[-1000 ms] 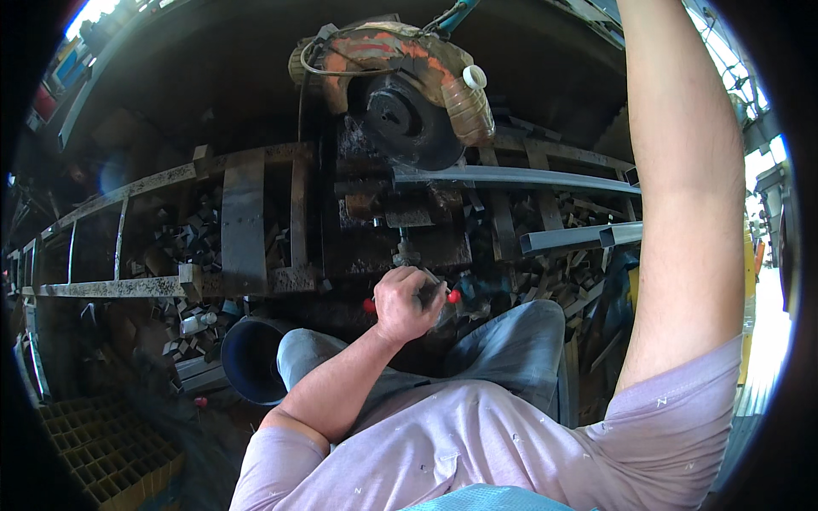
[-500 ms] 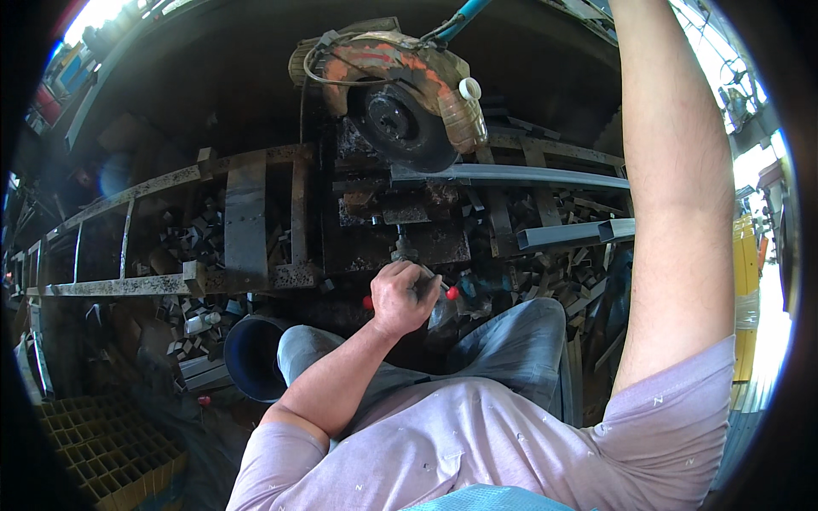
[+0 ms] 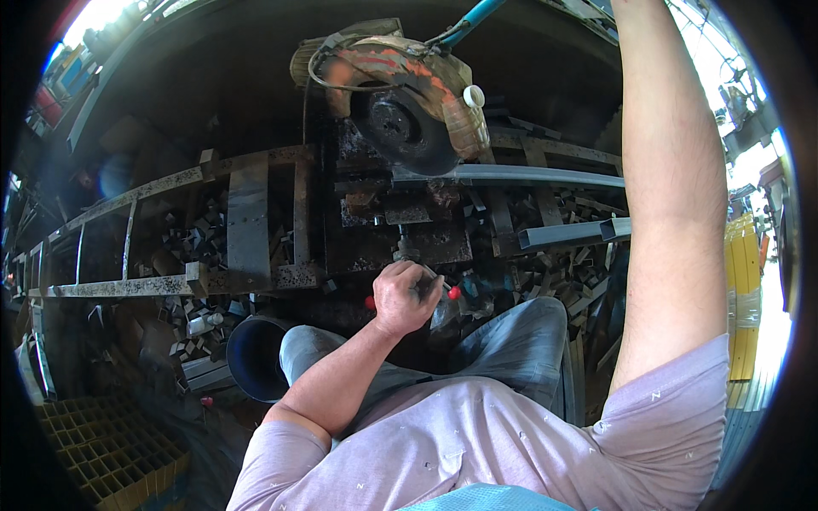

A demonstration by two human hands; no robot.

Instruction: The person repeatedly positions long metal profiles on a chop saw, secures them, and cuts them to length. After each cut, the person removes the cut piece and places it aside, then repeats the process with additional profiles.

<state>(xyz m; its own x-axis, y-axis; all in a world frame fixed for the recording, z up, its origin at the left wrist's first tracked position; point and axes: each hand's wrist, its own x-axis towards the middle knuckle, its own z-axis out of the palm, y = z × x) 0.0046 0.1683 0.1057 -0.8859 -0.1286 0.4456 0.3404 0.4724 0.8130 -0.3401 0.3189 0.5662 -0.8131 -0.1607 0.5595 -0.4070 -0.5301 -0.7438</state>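
Observation:
My left hand is closed around the handle of a vise screw; a red ball knob shows at each side of the fist. Beyond it, the dark metal vise sits on the saw's base. A grey metal tube runs from the vise area out to the right. Above the tube's left end hangs the round blade of a cut-off saw with a worn orange guard. My right arm stretches up past the top edge, so that hand is out of sight.
Two shorter square tubes lie at the right. A ladder-like metal frame extends left over many metal offcuts. A dark blue bucket stands beside my left knee. Yellow gridded crates are at lower left, and a plastic bottle hangs on the saw.
The blade's hub looks more smeared now than before. My left hand keeps its grip on the vise handle, and the whole view has shifted only slightly.

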